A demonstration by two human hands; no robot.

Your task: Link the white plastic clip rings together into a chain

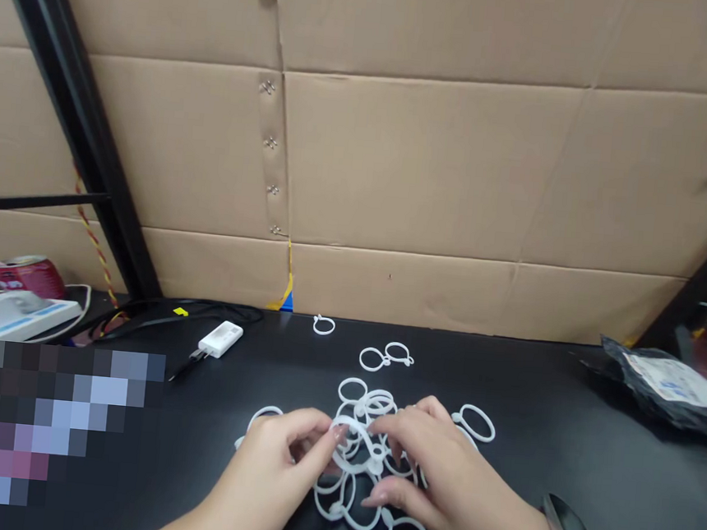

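A heap of thin white plastic rings (371, 415) lies on the black table (548, 447) just in front of me. My left hand (283, 465) pinches one white ring (357, 445) at its left side with thumb and fingertips. My right hand (434, 478) grips the same ring from the right, fingers curled over it, with a watch on the wrist. Loose rings lie further back: a joined pair (386, 357) and a single small one (323, 324). Another ring (476, 422) rests right of my right hand.
A cardboard wall (436, 165) closes the back of the table. At the left are a white adapter (221, 339) with black cables, a power strip (12, 313) and a red can (29, 274). A black plastic bag (668, 383) lies at the right. A black frame post (75, 117) slants up at the left.
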